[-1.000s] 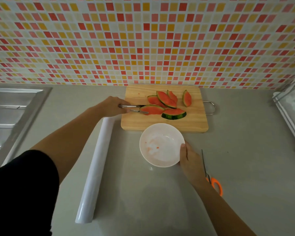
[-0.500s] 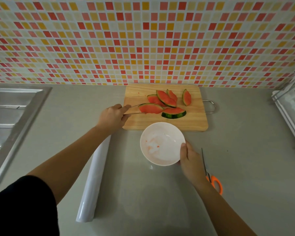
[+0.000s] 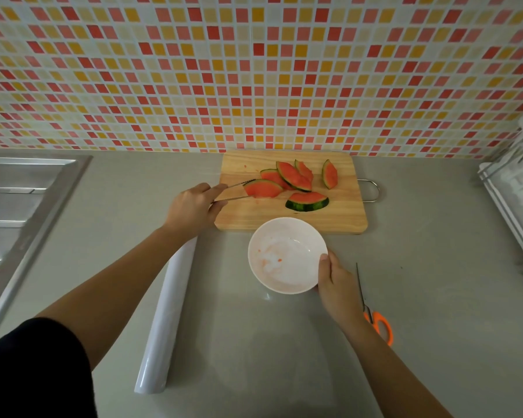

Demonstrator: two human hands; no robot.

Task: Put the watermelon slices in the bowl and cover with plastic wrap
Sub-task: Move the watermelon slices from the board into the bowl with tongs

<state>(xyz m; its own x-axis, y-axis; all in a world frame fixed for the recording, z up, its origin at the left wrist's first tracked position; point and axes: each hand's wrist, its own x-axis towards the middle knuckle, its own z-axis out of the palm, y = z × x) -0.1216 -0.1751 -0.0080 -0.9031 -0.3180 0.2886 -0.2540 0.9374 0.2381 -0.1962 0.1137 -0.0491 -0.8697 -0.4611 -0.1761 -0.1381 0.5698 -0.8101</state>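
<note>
**kitchen_lurker:** What's closest to the person, and is anything in the way?

**standing_by_the_fridge:** Closest on the grey counter point(image 3: 435, 297) are the plastic wrap roll point(image 3: 166, 315) on the left and the orange-handled scissors point(image 3: 378, 324) on the right, with the right wrist hiding part of the handle. The left forearm crosses over the roll's far end.

**kitchen_lurker:** And the hands?

**standing_by_the_fridge:** The right hand point(image 3: 338, 285) grips the white bowl point(image 3: 287, 224), thumb on the rim and fingers curled round the outside. There are just juice smears in it. The left hand point(image 3: 191, 209) squeezes metal tongs point(image 3: 233, 191) that pinch one watermelon slice point(image 3: 263, 188) over the left part of the wooden cutting board point(image 3: 284, 218). Can't tell if it's lifted.

The rest of the slices point(image 3: 293, 176) are piled on the board behind it, just past the bowl. The sink point(image 3: 18, 206) is far left, a rack point(image 3: 517, 188) is far right, and there's a tiled wall point(image 3: 254, 70) at the back.
</note>
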